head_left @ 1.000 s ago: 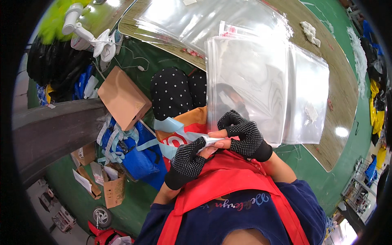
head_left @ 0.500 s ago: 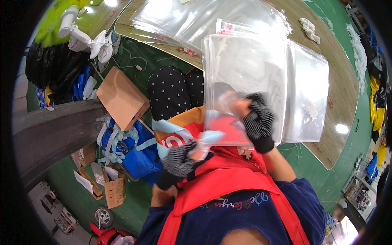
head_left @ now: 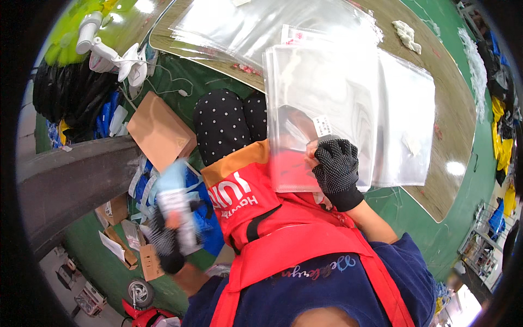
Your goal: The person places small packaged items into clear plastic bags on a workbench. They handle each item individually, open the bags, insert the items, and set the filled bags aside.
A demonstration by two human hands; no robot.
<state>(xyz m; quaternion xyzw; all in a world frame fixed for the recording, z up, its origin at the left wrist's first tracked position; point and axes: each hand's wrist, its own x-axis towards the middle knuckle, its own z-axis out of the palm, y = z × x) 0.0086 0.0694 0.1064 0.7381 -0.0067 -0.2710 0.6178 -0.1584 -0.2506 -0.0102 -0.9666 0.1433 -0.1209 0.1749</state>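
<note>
One label [head_left: 322, 126] at the right hand [head_left: 333, 166]

White with dark print, the label lies over the top clear bag [head_left: 318, 82], just beyond the knuckles. The right hand's fingers are curled; whether they pinch anything, I cannot tell. The bag overhangs the table [head_left: 456, 125] toward the lap. Well apart, the left hand [head_left: 168, 234], blurred, is closed around a pale strip [head_left: 175, 199], near a carton [head_left: 159, 131].
</note>
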